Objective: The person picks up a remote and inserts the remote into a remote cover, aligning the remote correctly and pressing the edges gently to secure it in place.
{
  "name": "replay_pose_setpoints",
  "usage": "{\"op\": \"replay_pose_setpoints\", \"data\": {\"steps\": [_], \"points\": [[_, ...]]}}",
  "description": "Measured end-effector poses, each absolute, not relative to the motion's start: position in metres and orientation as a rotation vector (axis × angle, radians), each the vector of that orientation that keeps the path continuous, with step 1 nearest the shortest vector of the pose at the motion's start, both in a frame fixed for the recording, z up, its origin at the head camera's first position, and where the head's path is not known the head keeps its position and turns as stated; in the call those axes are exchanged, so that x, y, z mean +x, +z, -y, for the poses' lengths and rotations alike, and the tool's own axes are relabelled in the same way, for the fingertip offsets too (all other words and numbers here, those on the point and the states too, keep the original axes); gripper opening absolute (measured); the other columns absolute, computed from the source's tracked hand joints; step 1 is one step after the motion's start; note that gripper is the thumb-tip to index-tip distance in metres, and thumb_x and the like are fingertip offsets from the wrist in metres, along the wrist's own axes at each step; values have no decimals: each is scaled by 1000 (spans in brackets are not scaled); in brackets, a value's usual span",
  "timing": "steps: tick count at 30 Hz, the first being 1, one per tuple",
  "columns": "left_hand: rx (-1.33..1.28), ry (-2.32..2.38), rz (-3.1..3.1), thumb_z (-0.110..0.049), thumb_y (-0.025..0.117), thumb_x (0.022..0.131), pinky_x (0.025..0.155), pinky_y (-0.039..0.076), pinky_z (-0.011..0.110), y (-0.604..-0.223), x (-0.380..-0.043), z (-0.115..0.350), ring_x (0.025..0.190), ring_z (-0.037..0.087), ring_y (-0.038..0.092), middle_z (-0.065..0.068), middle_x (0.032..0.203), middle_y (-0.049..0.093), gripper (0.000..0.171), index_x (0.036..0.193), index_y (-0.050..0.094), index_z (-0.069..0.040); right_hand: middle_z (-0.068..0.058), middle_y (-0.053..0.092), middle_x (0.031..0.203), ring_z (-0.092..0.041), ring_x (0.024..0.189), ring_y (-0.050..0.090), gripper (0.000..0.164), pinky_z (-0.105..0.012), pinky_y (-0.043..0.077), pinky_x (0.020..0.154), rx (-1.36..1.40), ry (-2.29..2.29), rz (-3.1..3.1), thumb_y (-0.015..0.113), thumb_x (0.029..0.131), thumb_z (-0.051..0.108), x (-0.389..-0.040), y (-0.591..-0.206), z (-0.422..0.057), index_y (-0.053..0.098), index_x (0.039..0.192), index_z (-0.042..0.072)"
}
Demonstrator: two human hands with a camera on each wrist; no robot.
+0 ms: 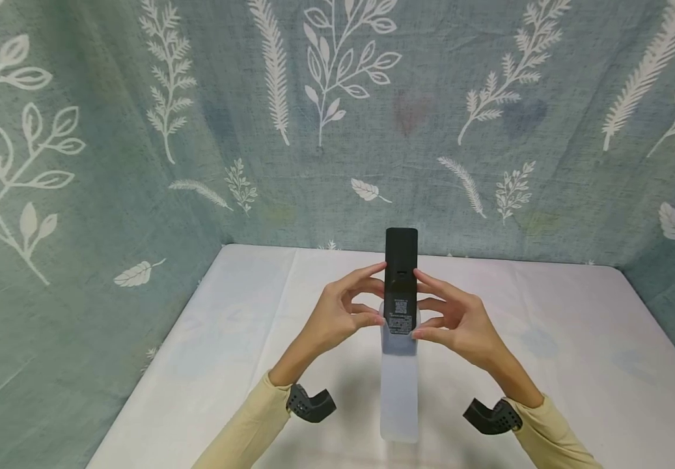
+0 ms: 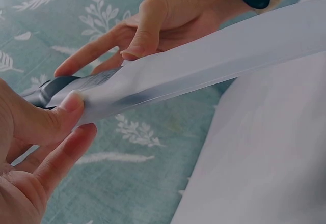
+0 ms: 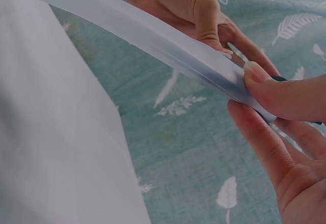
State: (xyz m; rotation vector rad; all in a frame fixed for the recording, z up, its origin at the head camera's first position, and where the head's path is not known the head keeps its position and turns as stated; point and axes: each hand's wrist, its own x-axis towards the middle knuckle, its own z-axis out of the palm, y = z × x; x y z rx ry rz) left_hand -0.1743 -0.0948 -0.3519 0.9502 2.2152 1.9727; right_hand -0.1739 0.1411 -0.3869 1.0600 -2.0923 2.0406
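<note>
A black remote control (image 1: 401,260), its back with a printed label facing up, is held upright in the middle of the head view. Its lower end sits in the mouth of a translucent sleeve (image 1: 399,397), whose long flat rest hangs down toward the person. My left hand (image 1: 337,306) pinches the left edge where sleeve and remote overlap, thumb low and fingertips higher along the side. Opposite it, my right hand (image 1: 460,319) grips the right edge in the same way. Both wrist views show thumbs pressing on the sleeve's (image 2: 168,76) mouth, with fingers beneath.
A white-covered table (image 1: 243,306) lies beneath the hands. Behind it and at both sides hangs a green-grey cloth (image 1: 337,189) with white leaf prints. Each wrist wears a black strapped device (image 1: 310,404) over a pale yellow sleeve cuff.
</note>
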Motion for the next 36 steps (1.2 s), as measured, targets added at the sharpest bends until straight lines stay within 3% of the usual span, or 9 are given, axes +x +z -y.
{"op": "replay_pose_setpoints", "data": {"steps": [21, 33, 36], "points": [[980, 1982, -2219, 17, 70, 73, 78, 57, 38, -352, -174, 97, 101, 33, 59, 25, 110, 61, 73, 139, 41, 4, -27, 46, 133, -23, 104, 63, 82, -42, 57, 72, 1072, 2043, 2083, 72, 73, -15, -175, -389, -140, 36, 144, 2], [970, 2005, -2225, 9, 75, 74, 81, 56, 37, -371, -187, 99, 102, 29, 59, 14, 110, 64, 74, 140, 46, -11, -27, 49, 130, -22, 104, 63, 81, -41, 57, 73, 1046, 2041, 2086, 73, 72, -15, -176, -386, -140, 38, 143, 2], [956, 2006, -2224, 10, 74, 74, 81, 56, 37, -367, -184, 98, 101, 27, 59, 14, 110, 64, 74, 139, 47, -11, -27, 50, 130, -22, 104, 63, 80, -41, 57, 73, 1043, 2047, 2081, 72, 72, -16, -176, -386, -140, 39, 143, 2]]}}
